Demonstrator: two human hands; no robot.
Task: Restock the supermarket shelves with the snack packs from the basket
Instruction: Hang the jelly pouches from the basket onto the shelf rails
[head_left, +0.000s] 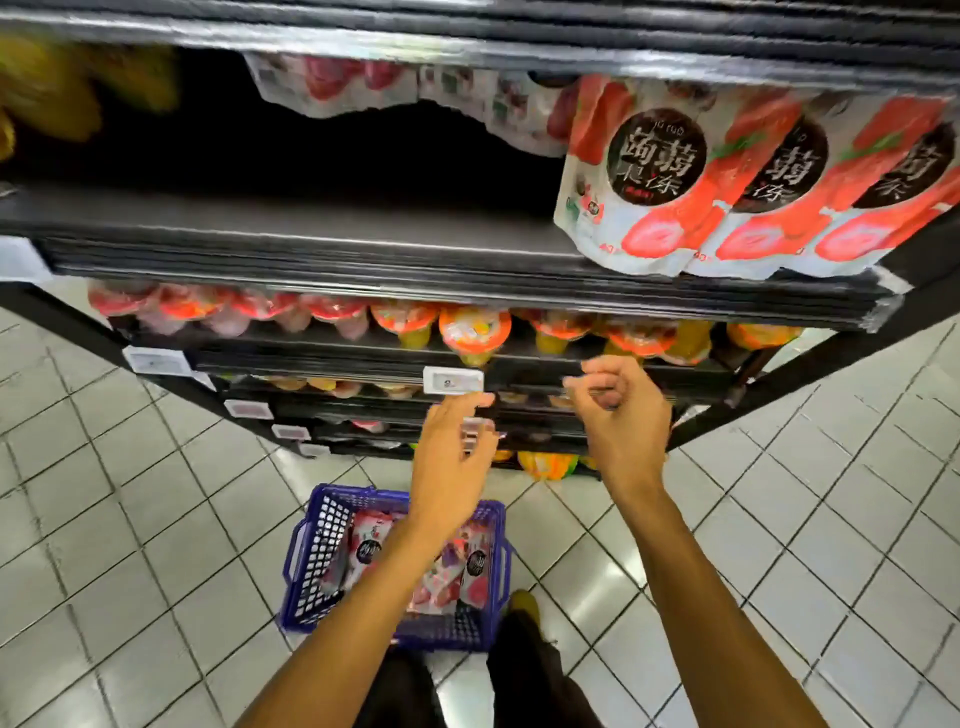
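A blue plastic basket stands on the tiled floor at my feet, holding several red-and-white snack packs. Matching red-and-white snack packs stand in a row at the right of a black shelf; the left part of that shelf is bare. My left hand hovers above the basket with fingers relaxed and holds nothing. My right hand is raised in front of the lower shelves, fingers loosely curled, with nothing in it. My left forearm hides part of the basket.
Lower shelves carry rows of jelly cups with orange and red lids. More packs hang or stand at the back of the upper shelf. White price tags line the shelf edges. Yellow packs sit at upper left.
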